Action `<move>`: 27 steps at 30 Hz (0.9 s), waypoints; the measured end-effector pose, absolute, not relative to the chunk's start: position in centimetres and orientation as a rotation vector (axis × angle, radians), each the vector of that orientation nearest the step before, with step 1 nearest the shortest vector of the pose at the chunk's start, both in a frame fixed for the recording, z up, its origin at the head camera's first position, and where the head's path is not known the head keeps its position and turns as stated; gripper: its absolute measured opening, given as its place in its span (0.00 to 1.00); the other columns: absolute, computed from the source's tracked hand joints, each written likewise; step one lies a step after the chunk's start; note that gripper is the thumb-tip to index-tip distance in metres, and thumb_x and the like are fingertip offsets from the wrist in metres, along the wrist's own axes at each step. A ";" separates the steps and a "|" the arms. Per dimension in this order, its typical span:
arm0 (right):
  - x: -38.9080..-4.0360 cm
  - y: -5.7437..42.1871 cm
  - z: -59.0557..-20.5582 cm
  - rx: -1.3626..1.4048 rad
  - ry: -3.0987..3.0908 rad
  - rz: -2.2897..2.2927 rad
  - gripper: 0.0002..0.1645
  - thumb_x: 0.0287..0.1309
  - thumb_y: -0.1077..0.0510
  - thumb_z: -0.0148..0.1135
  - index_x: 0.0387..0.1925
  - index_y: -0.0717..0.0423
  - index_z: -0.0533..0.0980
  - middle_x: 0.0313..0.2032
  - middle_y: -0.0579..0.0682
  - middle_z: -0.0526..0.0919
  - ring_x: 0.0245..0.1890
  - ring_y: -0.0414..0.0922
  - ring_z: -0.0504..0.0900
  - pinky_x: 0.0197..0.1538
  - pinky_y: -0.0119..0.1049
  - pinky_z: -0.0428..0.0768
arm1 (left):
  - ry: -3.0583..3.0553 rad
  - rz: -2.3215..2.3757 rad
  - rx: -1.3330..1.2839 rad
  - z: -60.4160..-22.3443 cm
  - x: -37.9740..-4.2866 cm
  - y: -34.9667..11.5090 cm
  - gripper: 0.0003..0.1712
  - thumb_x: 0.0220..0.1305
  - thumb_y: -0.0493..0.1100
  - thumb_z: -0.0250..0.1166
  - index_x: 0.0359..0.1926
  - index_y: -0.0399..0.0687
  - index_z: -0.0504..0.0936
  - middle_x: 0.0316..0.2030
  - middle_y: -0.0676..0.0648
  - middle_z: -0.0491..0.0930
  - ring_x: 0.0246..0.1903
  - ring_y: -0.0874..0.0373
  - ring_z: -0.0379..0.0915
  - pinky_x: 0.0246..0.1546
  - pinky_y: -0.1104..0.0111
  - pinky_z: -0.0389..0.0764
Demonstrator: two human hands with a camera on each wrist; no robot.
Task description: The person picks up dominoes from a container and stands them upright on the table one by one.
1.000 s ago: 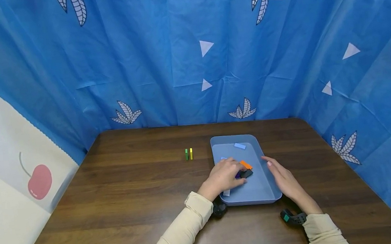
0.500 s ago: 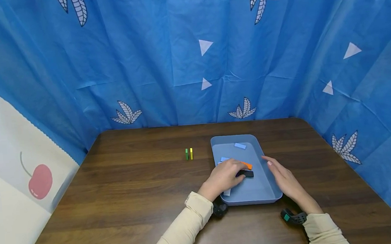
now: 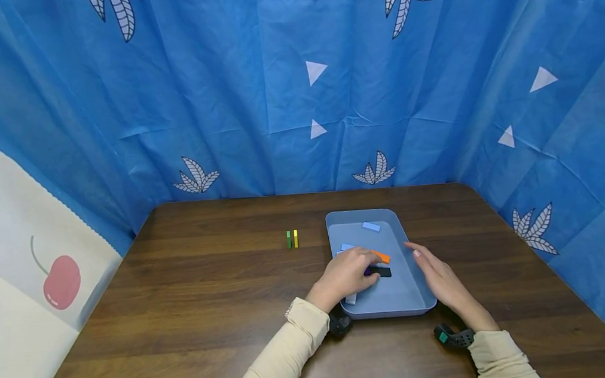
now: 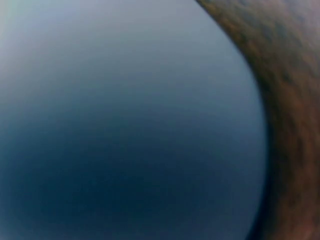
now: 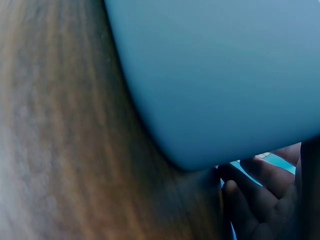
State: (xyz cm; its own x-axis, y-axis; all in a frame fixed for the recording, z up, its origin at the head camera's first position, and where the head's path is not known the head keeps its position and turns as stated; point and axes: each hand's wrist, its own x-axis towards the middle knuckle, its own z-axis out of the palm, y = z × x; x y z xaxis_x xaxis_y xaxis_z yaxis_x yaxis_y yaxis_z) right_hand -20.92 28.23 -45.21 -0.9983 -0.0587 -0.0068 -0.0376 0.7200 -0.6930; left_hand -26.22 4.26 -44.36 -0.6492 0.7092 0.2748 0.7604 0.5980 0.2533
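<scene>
In the head view my left hand reaches over the left side of a blue-grey tray, fingers bent down. Its thumb touches or nearly touches a black block; its fingertips are near an orange block. A bit of purple shows between thumb and fingers. Whether the hand grips any block is hidden. My right hand lies with fairly straight fingers along the tray's right wall. The right wrist view shows that hand's curved fingers partly behind the tray wall. The left wrist view shows only blurred tray wall.
A light blue block lies at the tray's far end; another pale blue one and a whitish one are along its left side. A green block and a yellow block stand on the wooden table left of the tray.
The black block has turned from a slant to nearly level and shifted slightly by my left fingers. My left hand has moved only slightly; the right hand stays at the tray wall.
</scene>
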 end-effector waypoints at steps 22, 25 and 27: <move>-20.9 28.0 -45.0 -0.076 2.892 -1.170 0.37 0.83 0.39 0.28 0.79 0.55 0.56 0.78 0.66 0.56 0.76 0.70 0.55 0.72 0.72 0.56 | -2.661 -0.321 -1.214 -44.4 -26.2 4.3 0.14 0.75 0.45 0.61 0.57 0.54 0.86 0.55 0.56 0.84 0.55 0.61 0.78 0.56 0.68 0.79; -20.9 28.0 -45.0 -0.081 2.898 -1.166 0.37 0.83 0.39 0.28 0.79 0.55 0.56 0.78 0.66 0.56 0.76 0.70 0.56 0.72 0.72 0.56 | -2.658 -0.305 -1.199 -44.4 -26.2 4.2 0.14 0.74 0.46 0.63 0.57 0.55 0.86 0.55 0.55 0.84 0.54 0.60 0.78 0.55 0.67 0.79; -21.0 27.9 -45.0 -0.082 2.900 -1.164 0.37 0.83 0.39 0.28 0.79 0.55 0.56 0.78 0.66 0.56 0.76 0.69 0.56 0.72 0.72 0.56 | -2.657 -0.294 -1.193 -44.4 -26.3 4.2 0.15 0.74 0.47 0.63 0.57 0.56 0.86 0.55 0.55 0.84 0.54 0.60 0.78 0.55 0.66 0.79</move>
State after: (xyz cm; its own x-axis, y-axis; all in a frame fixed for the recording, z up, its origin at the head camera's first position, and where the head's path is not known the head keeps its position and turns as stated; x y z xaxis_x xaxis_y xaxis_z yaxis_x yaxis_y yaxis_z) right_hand -20.96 27.95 -44.98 -0.9985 -0.0542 0.0050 -0.0426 0.7216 -0.6910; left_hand -26.26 4.19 -44.43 -0.6489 0.7099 0.2739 0.7526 0.6518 0.0938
